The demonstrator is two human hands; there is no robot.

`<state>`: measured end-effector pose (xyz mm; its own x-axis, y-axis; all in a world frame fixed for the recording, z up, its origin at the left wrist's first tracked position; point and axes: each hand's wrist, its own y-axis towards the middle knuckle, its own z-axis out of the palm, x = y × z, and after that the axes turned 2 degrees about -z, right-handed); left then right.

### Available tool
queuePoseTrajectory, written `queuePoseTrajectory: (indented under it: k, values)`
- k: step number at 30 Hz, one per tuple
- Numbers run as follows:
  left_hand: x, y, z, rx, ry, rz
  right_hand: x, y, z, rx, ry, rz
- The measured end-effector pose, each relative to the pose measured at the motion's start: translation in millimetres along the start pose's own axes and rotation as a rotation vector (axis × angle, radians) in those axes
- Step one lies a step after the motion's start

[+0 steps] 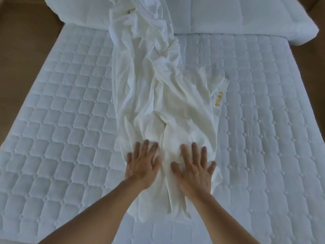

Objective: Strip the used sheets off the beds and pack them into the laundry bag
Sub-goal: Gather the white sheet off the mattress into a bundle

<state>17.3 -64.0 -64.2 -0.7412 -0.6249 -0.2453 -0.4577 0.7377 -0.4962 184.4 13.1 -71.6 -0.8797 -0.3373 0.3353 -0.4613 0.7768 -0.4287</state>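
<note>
A cream-white sheet [158,81] lies bunched into a long strip down the middle of the quilted mattress [61,111], running from the pillows to the near edge. Gold embroidered lettering [218,99] shows on its right fold. My left hand [143,162] presses flat on the sheet's near end, fingers spread. My right hand [193,166] lies flat beside it on the same sheet, fingers straight and spread. Both forearms reach in from the bottom of the view. No laundry bag is in view.
Two white pillows lie across the head of the bed, one at the far left [79,11] and one at the far right [246,14]. Brown floor [26,41] shows on the left of the bed and at the far right [309,55].
</note>
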Motion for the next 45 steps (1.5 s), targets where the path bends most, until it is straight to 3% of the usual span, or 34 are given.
queuePoseTrajectory:
  k: [2, 4, 6, 8, 11, 15, 17, 21, 24, 26, 28, 34, 38, 42, 45]
  values:
    - [2, 5, 8, 0.122, 0.031, 0.012, -5, -1, 9, 0.124, -0.043, -0.009]
    - [0, 13, -4, 0.153, 0.078, 0.039, -5, 4, 1, 0.135, -0.045, 0.014]
    - [-7, 35, -28, 0.094, 0.102, 0.056, 4, 26, -20, 0.028, 0.017, 0.08]
    - [-12, 66, -51, -0.107, 0.104, 0.04, 13, 64, -44, -0.142, 0.118, 0.157]
    - [-8, 122, -68, -0.267, -0.074, -0.174, 16, 140, -70, -0.152, 0.262, 0.292]
    - [1, 184, -84, -0.208, -0.287, -0.555, 5, 212, -82, -0.076, 0.323, 0.461]
    - [7, 204, -90, -0.177, -0.469, -0.633, 1, 228, -82, -0.089, 0.4, 0.505]
    - [9, 226, -88, -0.24, -0.7, -0.64, 19, 236, -86, -0.127, 0.542, 0.463]
    - [-9, 223, -87, -0.223, -0.728, -0.495, 48, 231, -87, -0.005, 0.638, 0.355]
    - [-22, 215, -100, -0.167, -0.741, -0.372, 65, 224, -92, 0.101, 0.617, 0.269]
    - [-31, 199, -126, -0.115, -0.899, -0.318, 76, 218, -101, 0.081, 0.691, 0.202]
    - [-58, 110, -190, -0.288, -1.16, -0.189, 88, 145, -157, -0.26, 1.177, 0.09]
    - [-66, 18, -186, -0.361, -1.315, -0.096, 88, 52, -164, -0.42, 1.269, 0.007]
    - [-57, -72, -133, -0.298, -1.252, -0.238, 64, -47, -126, -0.513, 1.222, 0.145]
    - [-36, -129, -77, -0.18, -1.229, -0.371, 39, -108, -85, -0.446, 1.091, 0.385]
